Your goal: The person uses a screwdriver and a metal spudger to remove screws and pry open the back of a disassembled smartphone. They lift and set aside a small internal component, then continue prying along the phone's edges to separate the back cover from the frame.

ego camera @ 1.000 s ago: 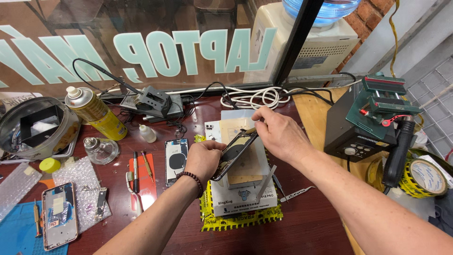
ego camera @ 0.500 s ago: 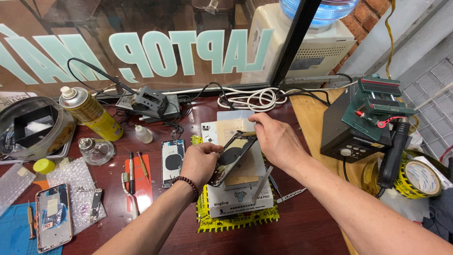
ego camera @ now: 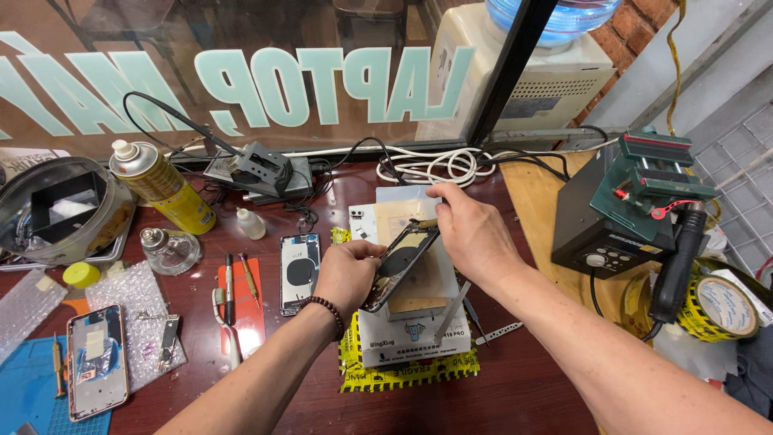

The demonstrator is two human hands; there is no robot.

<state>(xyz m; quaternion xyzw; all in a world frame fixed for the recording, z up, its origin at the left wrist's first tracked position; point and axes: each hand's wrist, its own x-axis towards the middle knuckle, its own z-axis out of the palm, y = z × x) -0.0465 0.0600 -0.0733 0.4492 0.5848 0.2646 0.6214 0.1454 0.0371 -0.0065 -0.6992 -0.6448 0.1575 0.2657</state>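
holding a dark, tilted phone frame (ego camera: 400, 266) over the white heating pad (ego camera: 415, 322): left hand (ego camera: 348, 274) clamped on its lower edge, right hand (ego camera: 471, 229) pinching the top; separation step judged underway, steady prying needed next.

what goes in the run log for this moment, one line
left hand: grips lower end of phone frame | right hand: at its upper end | frame: tilted over white heating pad | bench: dark red

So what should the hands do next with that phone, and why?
Probably lower the phone frame flat onto the white heating plate. The left hand grips its lower side, the right hand pinches the top end, and it sits tilted just above the plate, so setting it down looks like the natural step.
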